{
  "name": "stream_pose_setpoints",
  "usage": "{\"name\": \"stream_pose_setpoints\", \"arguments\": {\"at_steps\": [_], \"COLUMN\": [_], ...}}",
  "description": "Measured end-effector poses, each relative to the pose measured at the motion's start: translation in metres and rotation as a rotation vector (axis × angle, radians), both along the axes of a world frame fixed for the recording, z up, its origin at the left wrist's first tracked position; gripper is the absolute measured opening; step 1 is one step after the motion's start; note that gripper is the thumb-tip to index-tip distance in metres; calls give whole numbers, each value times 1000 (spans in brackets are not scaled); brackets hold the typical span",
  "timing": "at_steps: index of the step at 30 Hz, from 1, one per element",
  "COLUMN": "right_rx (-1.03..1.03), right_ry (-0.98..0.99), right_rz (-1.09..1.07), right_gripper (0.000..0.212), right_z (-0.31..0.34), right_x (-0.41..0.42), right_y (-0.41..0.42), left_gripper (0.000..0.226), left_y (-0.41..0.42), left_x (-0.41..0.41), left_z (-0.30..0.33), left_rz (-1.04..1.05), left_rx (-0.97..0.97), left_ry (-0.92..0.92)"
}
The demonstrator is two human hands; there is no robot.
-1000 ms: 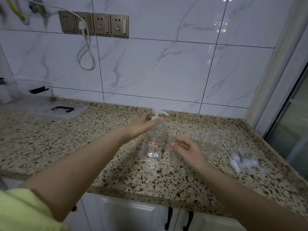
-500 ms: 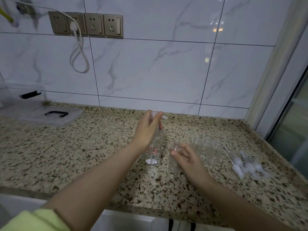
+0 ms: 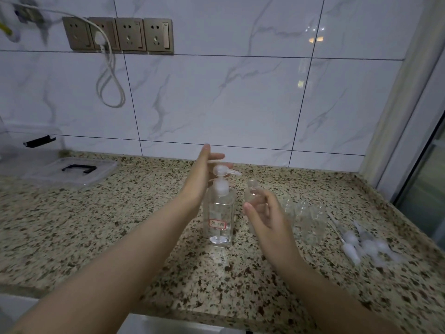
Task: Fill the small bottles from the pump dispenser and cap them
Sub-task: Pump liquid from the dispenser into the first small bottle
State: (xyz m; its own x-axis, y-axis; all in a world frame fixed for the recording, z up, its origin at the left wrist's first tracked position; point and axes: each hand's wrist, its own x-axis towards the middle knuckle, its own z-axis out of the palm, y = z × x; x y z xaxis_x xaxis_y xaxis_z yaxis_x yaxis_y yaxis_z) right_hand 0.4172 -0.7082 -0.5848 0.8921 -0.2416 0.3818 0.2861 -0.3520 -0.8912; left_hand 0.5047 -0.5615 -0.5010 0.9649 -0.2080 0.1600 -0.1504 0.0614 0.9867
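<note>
Beside the pump dispenser point(image 3: 220, 208), right-hand fingers point(image 3: 250, 209) curl round a small bottle point(image 3: 252, 192).

You've got one label only: white sticker w/ red border on front of the clear pump dispenser point(image 3: 219, 213), low on the body. Handwritten marks on it, too blurry to read. No other text, brand or nos. legible anywhere.

Home kitchen — speckled granite countertop point(image 3: 96, 237), marble-look wall tiles point(image 3: 216, 97), wall sockets point(image 3: 118, 34).
</note>
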Motion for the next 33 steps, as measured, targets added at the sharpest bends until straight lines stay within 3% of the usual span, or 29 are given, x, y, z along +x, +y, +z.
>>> {"name": "stream_pose_setpoints", "arguments": {"at_steps": [5,10,18,25,33], "right_rx": [-5,26,151,253,193], "right_ry": [16,-23,-93,-146,-141], "right_rz": [-13,0,38,103,118], "right_gripper": [31,35,31,29,35], "right_z": [-9,-2,-3,-9,-21], "right_x": [5,19,34,40,42], "right_y": [4,9,19,20,9], "left_gripper": [44,22,32,45,61], "left_y": [4,-15,-44,-52,-56], "left_x": [23,44,64,74,73], "left_z": [30,48,56,46,49], "left_rz": [56,-10,-90,-129,-122], "left_rx": [45,278,777,971,1197], "left_ry": [38,56,-56,-12,-17]}}
